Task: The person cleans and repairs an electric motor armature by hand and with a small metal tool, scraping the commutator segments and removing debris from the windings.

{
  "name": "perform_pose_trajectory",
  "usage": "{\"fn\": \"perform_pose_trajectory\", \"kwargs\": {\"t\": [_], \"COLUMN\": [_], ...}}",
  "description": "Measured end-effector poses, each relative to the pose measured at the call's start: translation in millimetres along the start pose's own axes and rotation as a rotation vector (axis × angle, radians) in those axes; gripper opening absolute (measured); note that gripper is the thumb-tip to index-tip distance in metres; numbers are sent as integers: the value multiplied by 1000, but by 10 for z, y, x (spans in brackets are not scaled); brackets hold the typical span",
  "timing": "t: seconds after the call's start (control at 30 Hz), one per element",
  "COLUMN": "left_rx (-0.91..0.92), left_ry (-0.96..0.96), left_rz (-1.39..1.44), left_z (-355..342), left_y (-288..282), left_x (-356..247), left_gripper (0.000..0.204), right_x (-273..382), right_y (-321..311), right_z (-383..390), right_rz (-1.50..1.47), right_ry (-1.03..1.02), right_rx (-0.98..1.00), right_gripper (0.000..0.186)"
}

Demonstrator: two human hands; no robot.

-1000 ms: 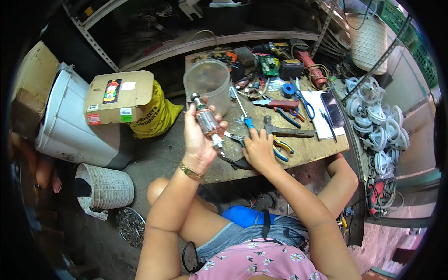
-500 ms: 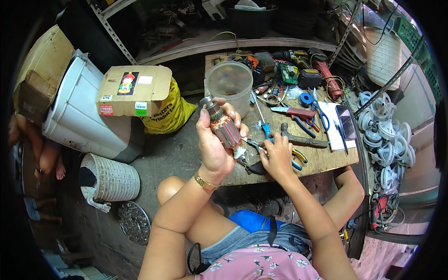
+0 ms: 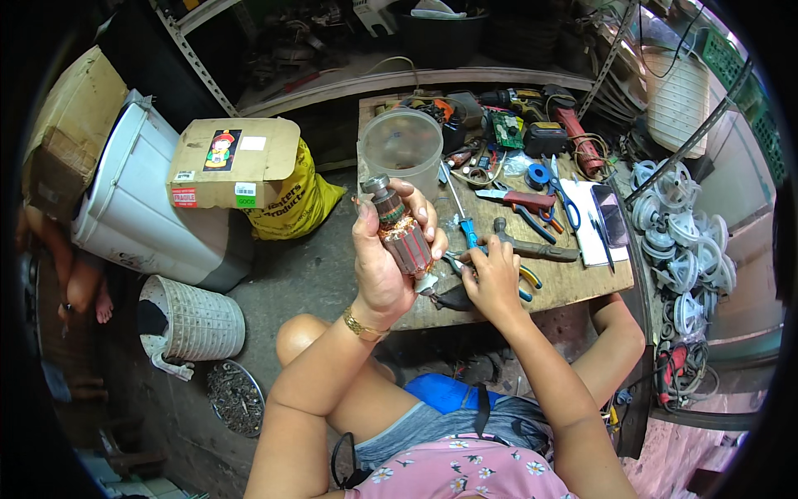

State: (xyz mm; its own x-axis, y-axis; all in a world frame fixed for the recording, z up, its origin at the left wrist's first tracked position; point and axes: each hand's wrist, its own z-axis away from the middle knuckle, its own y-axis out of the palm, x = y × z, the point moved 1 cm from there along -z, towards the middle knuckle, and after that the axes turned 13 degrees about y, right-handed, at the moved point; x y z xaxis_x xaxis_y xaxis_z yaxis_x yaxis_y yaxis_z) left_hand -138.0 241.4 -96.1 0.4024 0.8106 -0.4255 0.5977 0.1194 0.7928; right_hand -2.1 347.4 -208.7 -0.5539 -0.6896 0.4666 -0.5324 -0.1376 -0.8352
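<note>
My left hand point(image 3: 378, 279) holds a motor armature point(image 3: 406, 247) up in front of the bench. Its copper windings, ringed commutator and shaft end show, and a white piece sits at its lower end. The fingers wrap round the far side and the thumb lies along the near side. My right hand point(image 3: 495, 283) is low over the bench's near part, its fingers curled down over pliers point(image 3: 529, 278) with blue and yellow handles. The fingertips' undersides are hidden. Just beyond them lies a blue-handled screwdriver point(image 3: 468, 231), and a hammer point(image 3: 540, 249) lies to the right.
On the wooden bench point(image 3: 582, 285) stand a clear tub point(image 3: 401, 143), red-handled pliers point(image 3: 528, 200), blue scissors point(image 3: 568, 208), a blue tape roll point(image 3: 538, 175), a phone point(image 3: 611, 218) and a red grinder point(image 3: 580, 141). White plastic wheels point(image 3: 682, 229) hang at right; a box point(image 3: 233, 158) stands left.
The armature has turned slightly more upright in my left hand, which stays closed round it. The view has shifted a little; my right hand keeps its place over the pliers.
</note>
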Motion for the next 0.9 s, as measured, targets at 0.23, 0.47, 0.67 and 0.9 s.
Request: {"fn": "perform_pose_trajectory", "kwargs": {"t": [0.23,0.47,0.67,0.9], "left_rx": [-141,-364,-444,-496], "left_ry": [-119,-197,-359,-475], "left_rz": [95,-418,-607,-808], "left_z": [-21,-29,189,715], "left_y": [-14,-533,-811,-1237], "left_x": [56,159,369,305], "left_gripper": [41,37,33,26], "right_x": [-170,-741,-1389,-1362], "right_y": [-72,-404,-786,-720], "right_z": [-28,-35,48,-101], "right_rz": [-12,72,67,36], "right_ry": [17,204,306,195], "right_rx": [-46,-51,-111,-80], "right_gripper": [19,17,13,14]}}
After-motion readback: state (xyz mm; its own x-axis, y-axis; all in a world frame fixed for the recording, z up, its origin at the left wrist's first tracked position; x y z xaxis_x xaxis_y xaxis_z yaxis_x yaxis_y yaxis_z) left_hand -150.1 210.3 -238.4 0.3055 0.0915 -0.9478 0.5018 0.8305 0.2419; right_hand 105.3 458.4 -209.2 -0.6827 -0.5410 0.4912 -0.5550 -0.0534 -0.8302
